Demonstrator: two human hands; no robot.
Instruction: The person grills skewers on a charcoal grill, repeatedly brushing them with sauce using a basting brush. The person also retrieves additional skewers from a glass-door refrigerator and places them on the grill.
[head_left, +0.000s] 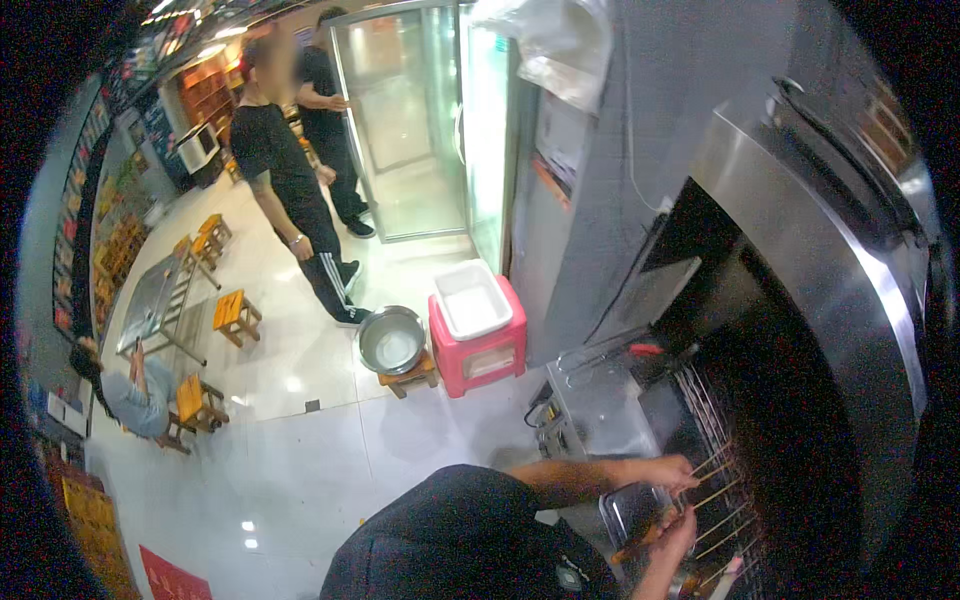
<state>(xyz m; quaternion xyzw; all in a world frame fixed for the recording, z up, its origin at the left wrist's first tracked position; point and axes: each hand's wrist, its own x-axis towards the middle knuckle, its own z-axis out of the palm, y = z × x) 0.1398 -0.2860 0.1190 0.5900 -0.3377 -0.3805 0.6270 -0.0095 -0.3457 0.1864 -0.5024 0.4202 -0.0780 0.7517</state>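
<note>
Both my hands are over the near edge of a dark grill (711, 409) at the lower right. My left hand (666, 472) is closed around the end of a thin wooden skewer (712, 459). Just below it, my right hand (679, 529) grips the end of another skewer (716, 494). Several more skewers (726, 537) lie side by side across the grill, their far ends lost in shadow. Between my forearms sits a dark, shiny container (628, 511). An orange-brown item (636, 543) beside my right hand is too blurred to name.
A stainless-steel hood (795, 195) overhangs the grill. Behind me, a metal basin (391, 341) rests on a wooden stool, beside a white tub (472, 300) on a red plastic stool (480, 360). Two people (277, 165) stand near an open glass door (405, 127); another person (139, 394) sits at left.
</note>
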